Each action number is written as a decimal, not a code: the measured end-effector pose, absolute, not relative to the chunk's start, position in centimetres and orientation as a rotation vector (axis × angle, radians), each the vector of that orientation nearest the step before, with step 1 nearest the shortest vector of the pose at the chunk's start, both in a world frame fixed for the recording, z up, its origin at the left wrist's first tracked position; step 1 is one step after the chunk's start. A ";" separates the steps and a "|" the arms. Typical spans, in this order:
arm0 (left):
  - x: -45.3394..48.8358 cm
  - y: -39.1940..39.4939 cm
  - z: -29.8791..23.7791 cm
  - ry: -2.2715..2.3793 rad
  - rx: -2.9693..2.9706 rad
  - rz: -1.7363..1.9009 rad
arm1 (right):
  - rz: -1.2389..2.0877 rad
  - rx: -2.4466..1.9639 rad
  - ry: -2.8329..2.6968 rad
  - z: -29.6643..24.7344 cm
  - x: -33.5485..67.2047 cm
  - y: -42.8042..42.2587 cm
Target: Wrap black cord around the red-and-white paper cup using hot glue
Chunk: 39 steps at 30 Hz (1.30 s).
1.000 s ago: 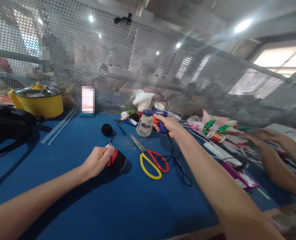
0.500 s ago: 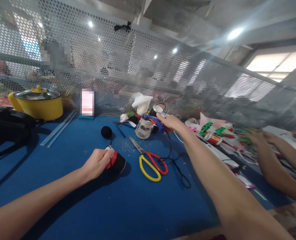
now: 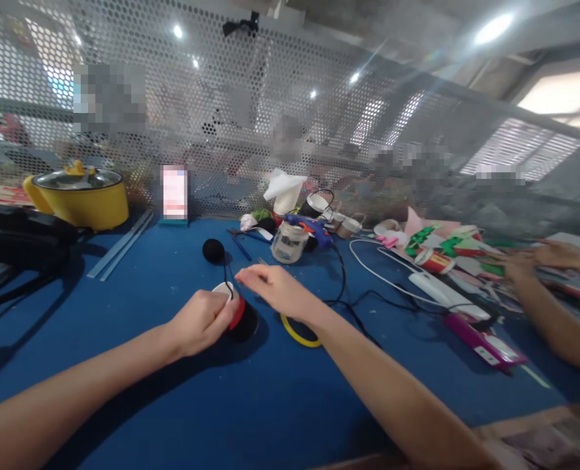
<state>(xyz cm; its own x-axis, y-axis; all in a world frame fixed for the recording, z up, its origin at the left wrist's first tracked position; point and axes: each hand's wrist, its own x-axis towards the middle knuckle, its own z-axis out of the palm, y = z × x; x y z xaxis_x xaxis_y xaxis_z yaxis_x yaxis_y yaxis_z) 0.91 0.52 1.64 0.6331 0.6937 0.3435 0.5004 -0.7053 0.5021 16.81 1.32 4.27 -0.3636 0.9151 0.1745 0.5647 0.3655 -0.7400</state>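
My left hand (image 3: 199,321) is closed round a small paper cup (image 3: 238,316) covered in black with a red band, lying on its side on the blue table (image 3: 172,274). A thin black string runs from the cup to a black pom-pom (image 3: 214,250). My right hand (image 3: 274,291) hovers just right of the cup with fingers stretched out, holding nothing, above the yellow-handled scissors (image 3: 297,331). The blue glue gun (image 3: 309,226) rests on a glass jar (image 3: 288,241) at the back.
A yellow pot (image 3: 79,199) with a lid stands at the back left beside black gear (image 3: 20,238). Another person's hands (image 3: 529,261) work among coloured paper scraps at the right. A white cable and a pink tool (image 3: 485,339) lie at the right. A perforated metal screen closes the back.
My right hand let go of the glue gun, left it on the jar, and drew back to the cup. My left hand kept hold of the cup.
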 end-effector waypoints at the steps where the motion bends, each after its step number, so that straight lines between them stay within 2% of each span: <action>1: 1.0 0.4 1.8 0.887 2.572 0.722 | 0.754 -1.268 -2.069 4.1 16.4 1.2; 5: 1.3 -0.1 2.0 0.831 2.805 0.681 | 0.586 -1.448 -2.164 4.5 15.9 0.4; 12: 1.5 -0.5 2.2 0.828 2.850 0.553 | 0.669 -1.415 -2.243 5.6 16.3 -0.4; 15: 1.3 -0.2 2.4 0.876 2.659 0.562 | 0.768 -1.327 -2.132 5.3 16.9 0.0; 20: 1.4 0.4 2.8 1.133 1.896 0.659 | 0.921 -1.100 -1.817 4.3 17.7 0.7; 24: 1.5 0.8 2.9 1.171 1.586 0.715 | 0.936 -1.038 -1.625 3.9 17.6 0.7; 30: 1.4 1.5 1.8 1.156 1.441 0.728 | 0.783 -1.063 -1.632 3.9 17.5 0.5; 39: 1.8 0.2 2.6 1.134 1.557 0.737 | 0.658 -1.218 -1.717 2.9 17.7 1.3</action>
